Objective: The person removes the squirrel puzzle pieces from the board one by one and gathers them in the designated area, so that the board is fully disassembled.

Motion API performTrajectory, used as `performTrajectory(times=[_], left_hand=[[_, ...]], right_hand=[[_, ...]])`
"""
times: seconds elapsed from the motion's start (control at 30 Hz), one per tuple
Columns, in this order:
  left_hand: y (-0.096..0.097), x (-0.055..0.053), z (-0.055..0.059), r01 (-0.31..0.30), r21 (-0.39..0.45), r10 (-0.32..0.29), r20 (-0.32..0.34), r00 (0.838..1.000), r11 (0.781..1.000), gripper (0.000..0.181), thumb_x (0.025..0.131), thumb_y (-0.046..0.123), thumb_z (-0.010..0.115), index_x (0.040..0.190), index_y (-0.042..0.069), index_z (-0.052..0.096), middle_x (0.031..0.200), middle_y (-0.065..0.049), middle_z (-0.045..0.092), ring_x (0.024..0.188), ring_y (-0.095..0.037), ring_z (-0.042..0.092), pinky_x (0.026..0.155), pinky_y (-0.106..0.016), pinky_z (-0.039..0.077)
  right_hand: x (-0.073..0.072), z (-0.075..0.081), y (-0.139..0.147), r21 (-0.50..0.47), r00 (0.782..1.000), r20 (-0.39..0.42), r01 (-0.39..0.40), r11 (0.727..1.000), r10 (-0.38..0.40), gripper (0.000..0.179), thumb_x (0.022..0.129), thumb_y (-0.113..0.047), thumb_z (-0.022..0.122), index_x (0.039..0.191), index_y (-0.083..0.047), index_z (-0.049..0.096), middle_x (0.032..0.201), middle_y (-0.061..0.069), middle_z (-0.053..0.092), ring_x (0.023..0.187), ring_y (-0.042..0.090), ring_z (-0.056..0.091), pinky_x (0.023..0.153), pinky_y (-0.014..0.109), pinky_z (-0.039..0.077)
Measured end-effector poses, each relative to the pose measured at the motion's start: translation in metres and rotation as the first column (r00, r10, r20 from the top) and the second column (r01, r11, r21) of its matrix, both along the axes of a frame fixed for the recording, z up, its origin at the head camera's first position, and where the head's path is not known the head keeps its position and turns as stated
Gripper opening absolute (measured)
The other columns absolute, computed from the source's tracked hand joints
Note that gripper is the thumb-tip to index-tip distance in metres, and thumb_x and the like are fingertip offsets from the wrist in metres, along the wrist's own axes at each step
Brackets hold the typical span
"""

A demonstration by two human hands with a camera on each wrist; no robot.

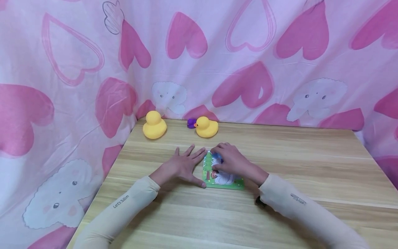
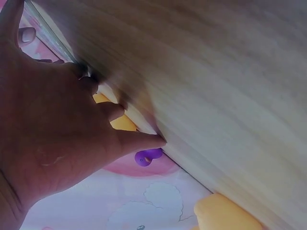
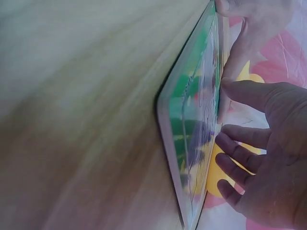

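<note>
A flat picture puzzle board point(image 1: 225, 186) lies on the table, with a green border, a tree and a white figure on it. Thin seam lines cross its surface in the right wrist view. My left hand point(image 1: 184, 167) rests on the table with its fingers spread; its thumb and forefinger reach the board's left edge. Over the upper part of the board, my right hand point(image 1: 231, 160) touches the surface with thumb and fingertips apart. In the right wrist view, that hand's fingers point(image 3: 240, 152) bend slightly and no object shows between them. Part of the picture is hidden beneath my right hand.
Two yellow toy ducks stand near the table's back edge, one on the left point(image 1: 154, 126) and one nearer the middle point(image 1: 207, 128). A small purple toy duck point(image 1: 191, 123) sits beside the middle one. Behind the wooden table point(image 1: 311, 166) hangs a pink heart-patterned curtain point(image 1: 199, 69).
</note>
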State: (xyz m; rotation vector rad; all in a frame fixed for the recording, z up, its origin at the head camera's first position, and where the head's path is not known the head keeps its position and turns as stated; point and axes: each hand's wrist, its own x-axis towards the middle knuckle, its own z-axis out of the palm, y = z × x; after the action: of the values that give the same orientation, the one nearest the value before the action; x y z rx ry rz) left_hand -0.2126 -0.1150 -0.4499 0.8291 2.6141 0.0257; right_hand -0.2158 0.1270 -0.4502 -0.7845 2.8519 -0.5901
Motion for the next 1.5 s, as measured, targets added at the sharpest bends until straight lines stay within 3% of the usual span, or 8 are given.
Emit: performTrajectory(times=[0.23, 0.53, 0.93, 1.17, 1.33, 1.5], left_hand=[[0.001, 0.000, 0.000, -0.001, 0.009, 0.000, 0.023, 1.000, 1.000, 0.132, 0.072, 0.097, 0.060, 0.171, 0.036, -0.003, 0.180, 0.015, -0.003, 0.168, -0.032, -0.006, 0.124, -0.081, 0.004], [0.001, -0.001, 0.001, -0.009, 0.007, 0.008, 0.036, 0.999, 1.000, 0.133, 0.072, 0.097, 0.061, 0.171, 0.035, -0.004, 0.180, 0.015, -0.005, 0.168, -0.033, -0.007, 0.124, -0.081, 0.003], [0.003, 0.000, 0.005, -0.015, -0.004, 0.016, 0.049, 0.999, 1.000, 0.133, 0.073, 0.095, 0.062, 0.171, 0.033, -0.003, 0.180, 0.013, -0.004, 0.168, -0.033, -0.008, 0.124, -0.081, 0.003], [0.004, 0.000, 0.004, -0.030, 0.003, 0.029, 0.058, 0.998, 1.000, 0.134, 0.072, 0.096, 0.063, 0.171, 0.034, -0.004, 0.180, 0.014, -0.005, 0.168, -0.031, -0.009, 0.124, -0.081, 0.001], [0.004, -0.001, 0.002, -0.029, 0.006, 0.028, 0.055, 0.998, 1.000, 0.135, 0.072, 0.096, 0.062, 0.171, 0.033, -0.004, 0.180, 0.014, -0.004, 0.168, -0.032, -0.008, 0.124, -0.081, 0.002], [0.003, -0.002, 0.001, -0.027, 0.007, 0.027, 0.050, 0.998, 1.000, 0.135, 0.071, 0.097, 0.062, 0.171, 0.034, -0.003, 0.180, 0.015, -0.004, 0.168, -0.032, -0.008, 0.124, -0.081, 0.002]], right_hand=[[-0.003, 0.000, -0.005, 0.028, 0.998, 0.047, 0.036, 0.999, -0.037, 0.055, 0.087, -0.038, 0.088, 0.135, -0.017, 0.070, 0.139, 0.005, 0.064, 0.132, 0.029, 0.055, 0.112, 0.053, 0.043], [-0.008, 0.008, -0.014, 0.075, 0.997, 0.048, 0.050, 0.996, -0.054, 0.054, 0.082, -0.036, 0.092, 0.128, -0.015, 0.073, 0.126, 0.006, 0.067, 0.115, 0.026, 0.059, 0.099, 0.049, 0.047], [-0.013, 0.015, -0.017, 0.084, 0.993, 0.105, 0.054, 0.995, -0.063, 0.057, 0.077, -0.034, 0.096, 0.124, -0.013, 0.073, 0.117, 0.005, 0.069, 0.104, 0.021, 0.061, 0.095, 0.042, 0.056], [-0.021, 0.017, -0.018, 0.067, 0.987, 0.156, 0.039, 0.997, -0.049, 0.054, 0.077, -0.029, 0.096, 0.121, -0.011, 0.071, 0.115, 0.005, 0.069, 0.105, 0.021, 0.061, 0.099, 0.042, 0.055], [-0.028, 0.015, -0.016, 0.033, 0.972, 0.232, 0.021, 0.999, -0.029, 0.051, 0.078, -0.026, 0.095, 0.118, -0.010, 0.066, 0.115, 0.007, 0.064, 0.105, 0.021, 0.058, 0.098, 0.041, 0.054], [-0.033, 0.013, -0.013, 0.023, 0.968, 0.251, -0.014, 1.000, 0.008, 0.050, 0.081, -0.026, 0.094, 0.116, -0.010, 0.063, 0.115, 0.007, 0.058, 0.108, 0.022, 0.052, 0.097, 0.039, 0.051]])
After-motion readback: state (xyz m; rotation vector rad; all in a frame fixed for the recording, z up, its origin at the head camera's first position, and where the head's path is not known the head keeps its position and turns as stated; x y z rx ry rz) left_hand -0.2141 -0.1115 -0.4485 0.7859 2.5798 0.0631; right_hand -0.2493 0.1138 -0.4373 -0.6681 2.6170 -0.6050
